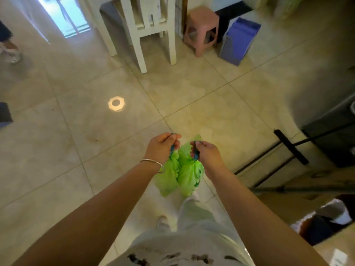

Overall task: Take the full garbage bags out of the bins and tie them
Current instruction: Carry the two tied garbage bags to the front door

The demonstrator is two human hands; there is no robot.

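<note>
A bright green garbage bag point(180, 173) hangs in front of my legs, just above the tiled floor. Its top is gathered into two blue drawstring ends. My left hand point(160, 147), with a metal bangle on the wrist, is closed on the left string end. My right hand point(206, 152) grips the right string end. The two hands are a little apart, pulling the strings away from each other above the bag. No bin under the bag is visible.
A white chair point(151, 33) stands ahead, a pink stool point(201, 29) and a blue perforated bin point(238, 41) to its right. A dark stand with black legs point(292, 148) is on the right. Another person's foot point(10, 52) shows at far left.
</note>
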